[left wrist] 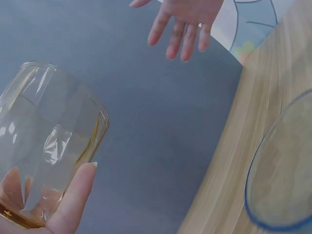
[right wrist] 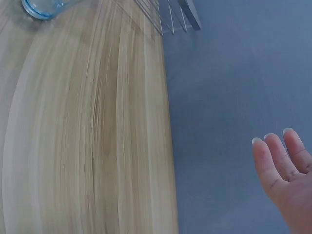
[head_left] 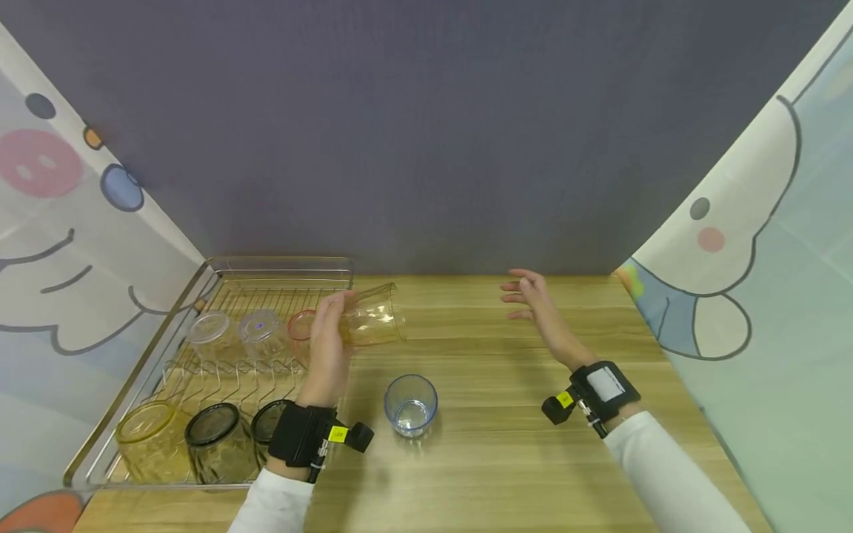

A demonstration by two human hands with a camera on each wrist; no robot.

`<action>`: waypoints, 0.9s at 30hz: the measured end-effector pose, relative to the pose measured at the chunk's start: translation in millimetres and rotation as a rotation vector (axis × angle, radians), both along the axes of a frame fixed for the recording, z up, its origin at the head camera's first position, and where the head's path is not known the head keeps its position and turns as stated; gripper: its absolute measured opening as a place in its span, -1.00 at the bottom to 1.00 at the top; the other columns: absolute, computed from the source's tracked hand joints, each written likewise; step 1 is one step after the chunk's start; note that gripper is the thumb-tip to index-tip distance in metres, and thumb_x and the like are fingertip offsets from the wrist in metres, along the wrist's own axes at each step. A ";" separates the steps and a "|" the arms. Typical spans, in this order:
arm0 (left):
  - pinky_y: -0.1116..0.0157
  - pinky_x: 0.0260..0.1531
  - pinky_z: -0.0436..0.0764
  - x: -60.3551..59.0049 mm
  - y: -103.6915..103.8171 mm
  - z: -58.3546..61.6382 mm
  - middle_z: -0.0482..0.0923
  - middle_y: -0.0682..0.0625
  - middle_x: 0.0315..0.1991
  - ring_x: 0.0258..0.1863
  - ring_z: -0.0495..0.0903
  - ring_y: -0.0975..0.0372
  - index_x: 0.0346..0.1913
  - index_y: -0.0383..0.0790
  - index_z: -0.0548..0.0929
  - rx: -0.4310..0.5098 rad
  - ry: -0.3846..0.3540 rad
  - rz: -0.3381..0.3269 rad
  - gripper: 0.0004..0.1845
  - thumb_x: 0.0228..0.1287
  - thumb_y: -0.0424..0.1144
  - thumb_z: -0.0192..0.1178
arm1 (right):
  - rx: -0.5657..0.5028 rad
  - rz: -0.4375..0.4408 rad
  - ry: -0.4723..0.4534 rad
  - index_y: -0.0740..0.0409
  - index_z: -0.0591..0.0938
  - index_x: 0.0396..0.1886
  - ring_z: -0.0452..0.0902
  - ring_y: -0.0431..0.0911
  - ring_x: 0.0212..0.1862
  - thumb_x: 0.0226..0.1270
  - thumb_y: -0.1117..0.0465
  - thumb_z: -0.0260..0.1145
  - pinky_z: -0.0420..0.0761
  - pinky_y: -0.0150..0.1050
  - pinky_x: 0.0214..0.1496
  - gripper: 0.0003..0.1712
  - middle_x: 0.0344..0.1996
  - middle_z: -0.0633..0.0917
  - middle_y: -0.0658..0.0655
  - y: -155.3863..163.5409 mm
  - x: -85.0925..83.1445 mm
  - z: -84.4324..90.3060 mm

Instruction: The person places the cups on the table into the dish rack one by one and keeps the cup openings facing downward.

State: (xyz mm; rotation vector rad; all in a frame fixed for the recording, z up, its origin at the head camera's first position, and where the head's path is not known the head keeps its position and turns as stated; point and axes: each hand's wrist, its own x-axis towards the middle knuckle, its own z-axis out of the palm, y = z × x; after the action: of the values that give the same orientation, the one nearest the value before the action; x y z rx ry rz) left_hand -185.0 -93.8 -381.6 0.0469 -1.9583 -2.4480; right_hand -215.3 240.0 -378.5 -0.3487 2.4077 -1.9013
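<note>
The left hand [head_left: 328, 348] grips an amber glass [head_left: 373, 317] near its base, fingers and thumb curled round it, and holds it on its side in the air above the worktop [head_left: 506, 444], its open mouth turned toward the right. In the left wrist view the thumb [left wrist: 73, 200] lies along the amber glass [left wrist: 48, 141], whose thick base sits down in the palm. The right hand [head_left: 536, 303] holds nothing: its fingers are spread and nearly straight, raised above the far part of the worktop and well apart from the amber glass. The right wrist view shows those fingers [right wrist: 282, 165] loose before the grey wall [right wrist: 234, 87].

On the worktop in front of the left wrist, between the two forearms, a blue glass [head_left: 410, 404] stands upright with its mouth up, near the left hand but not touching it.

To the left of the left hand lies a wire drying rack [head_left: 160, 326]. In its far row stand two clear glasses [head_left: 212, 333] upside down and a pinkish glass [head_left: 301, 333], partly hidden by the hand. In its near row stand a yellow glass [head_left: 148, 437] and two dark glasses [head_left: 216, 440], the second of them partly hidden behind the wrist strap.
</note>
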 end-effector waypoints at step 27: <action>-0.14 0.26 0.25 9.7 -89.4 0.8 0.22 0.33 0.18 0.19 0.21 0.37 0.27 0.02 0.36 -0.163 -0.011 0.100 -0.55 0.60 0.13 -0.34 | 0.097 -0.075 -0.014 0.25 0.04 0.52 0.36 0.00 0.29 0.62 -0.22 -0.34 0.46 -0.35 0.23 -0.23 0.39 0.29 0.40 54.5 11.2 -8.5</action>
State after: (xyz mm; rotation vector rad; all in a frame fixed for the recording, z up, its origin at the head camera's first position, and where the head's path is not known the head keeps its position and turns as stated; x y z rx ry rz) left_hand -175.3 -183.2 -380.8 0.1535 -2.0980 -2.2249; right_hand -204.1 294.5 -386.9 -0.2424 2.5279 -1.7998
